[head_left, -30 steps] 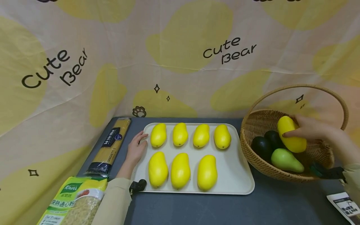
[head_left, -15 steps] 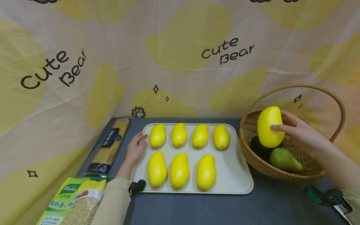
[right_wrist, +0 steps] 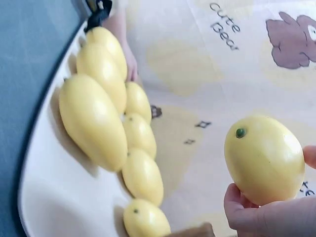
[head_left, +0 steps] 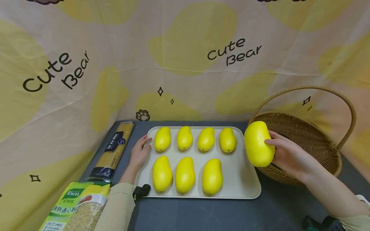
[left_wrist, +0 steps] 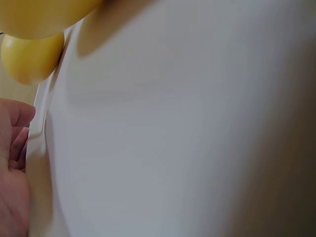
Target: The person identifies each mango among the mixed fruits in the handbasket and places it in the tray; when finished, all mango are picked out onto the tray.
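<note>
A yellow mango (head_left: pixel 258 144) is gripped in my right hand (head_left: pixel 290 157), thumb on the near side, just beyond the tray's right edge. In the right wrist view, the mango's green stem spot (right_wrist: pixel 240 133) shows. My left hand (head_left: pixel 140 151) rests at the left rim of a white tray (head_left: pixel 238 183), fingers loosely bent. Several mangoes lie on the tray in two rows; the nearer row ends at a mango (head_left: pixel 212 176), leaving bare tray at its right. Behind my right hand stands a wicker basket (head_left: pixel 300 131); hand and mango hide part of its inside.
A spaghetti pack (head_left: pixel 112 150) lies left of the tray, with a Knorr pasta bag (head_left: pixel 76 207) nearer to me. The basket's tall handle (head_left: pixel 315 87) arches up at the right. A patterned cloth (head_left: pixel 185 64) hangs behind the dark table (head_left: pixel 202 215).
My right hand has lifted the mango out of the basket and brought it left and down toward the tray's right edge. The left hand has stayed at the rim.
</note>
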